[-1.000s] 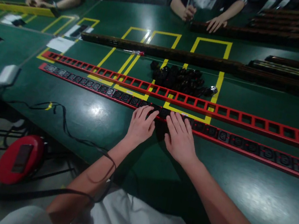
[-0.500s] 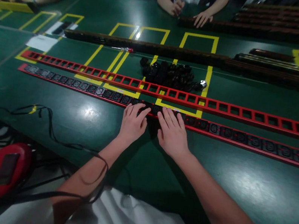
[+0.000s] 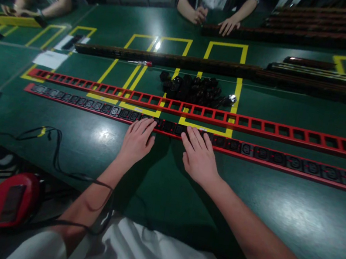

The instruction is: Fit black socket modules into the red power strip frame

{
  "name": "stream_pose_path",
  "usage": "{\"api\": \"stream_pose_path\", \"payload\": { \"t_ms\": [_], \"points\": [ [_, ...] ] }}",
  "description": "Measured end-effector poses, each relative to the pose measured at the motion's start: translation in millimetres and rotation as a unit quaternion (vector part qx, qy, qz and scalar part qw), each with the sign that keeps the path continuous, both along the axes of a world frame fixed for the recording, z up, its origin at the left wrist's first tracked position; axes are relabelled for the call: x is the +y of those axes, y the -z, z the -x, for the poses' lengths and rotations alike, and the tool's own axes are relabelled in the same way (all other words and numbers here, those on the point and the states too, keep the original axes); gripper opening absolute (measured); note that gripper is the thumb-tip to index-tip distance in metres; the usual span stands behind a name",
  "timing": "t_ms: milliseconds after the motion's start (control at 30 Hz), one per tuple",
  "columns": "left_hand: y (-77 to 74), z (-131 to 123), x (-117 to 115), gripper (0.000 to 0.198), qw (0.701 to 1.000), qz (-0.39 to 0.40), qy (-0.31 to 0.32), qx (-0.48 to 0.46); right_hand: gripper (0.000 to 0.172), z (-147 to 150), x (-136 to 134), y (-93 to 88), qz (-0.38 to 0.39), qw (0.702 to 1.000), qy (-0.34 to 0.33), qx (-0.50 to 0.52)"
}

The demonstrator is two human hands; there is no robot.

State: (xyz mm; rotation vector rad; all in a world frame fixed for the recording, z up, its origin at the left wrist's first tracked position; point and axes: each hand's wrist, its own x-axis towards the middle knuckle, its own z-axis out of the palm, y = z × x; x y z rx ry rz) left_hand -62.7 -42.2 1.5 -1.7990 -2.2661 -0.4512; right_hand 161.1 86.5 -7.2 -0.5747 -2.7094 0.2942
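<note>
A long red strip filled with black power sockets [image 3: 261,153] runs across the table in front of me. My left hand [image 3: 138,141] lies on its near edge left of centre, palm down, fingers stretched out over the sockets. Further right, my right hand [image 3: 199,155] rests on the same strip with its fingers extended and slightly spread. Several sockets show between the two hands; those under my fingertips are hidden. Just behind lies a second red frame [image 3: 243,122] with a row of unfilled square openings.
Beyond the frames are a heap of black parts [image 3: 193,88], a red-handled screwdriver [image 3: 142,63] and long dark strips [image 3: 171,60]. A black cable [image 3: 56,150] trails over the table and my left arm. Two people work across the table. A red stool [image 3: 11,202] stands lower left.
My left hand has slid left along the socket strip, widening the gap between my hands. My right hand stays at about the same place. The view has shifted slightly.
</note>
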Motion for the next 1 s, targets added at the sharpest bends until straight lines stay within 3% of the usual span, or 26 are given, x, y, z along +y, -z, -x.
{"api": "stream_pose_path", "payload": {
  "t_ms": [100, 267, 1000],
  "points": [
    [5.4, 8, -9, 0.048, 1.0, -0.004, -0.005, 0.005, 0.062, 0, 0, -0.2, 0.004, 1.0, 0.001, 0.001],
    [15.3, 1, -12, 0.057, 1.0, -0.012, 0.023, -0.007, 0.063, 0, -1, -1.7, 0.011, 1.0, 0.003, -0.004],
    [10.1, -6, -4, 0.049, 1.0, -0.009, 0.0, -0.001, 0.062, 1, 0, -1.0, 0.011, 1.0, 0.007, -0.006]
  ]
}}
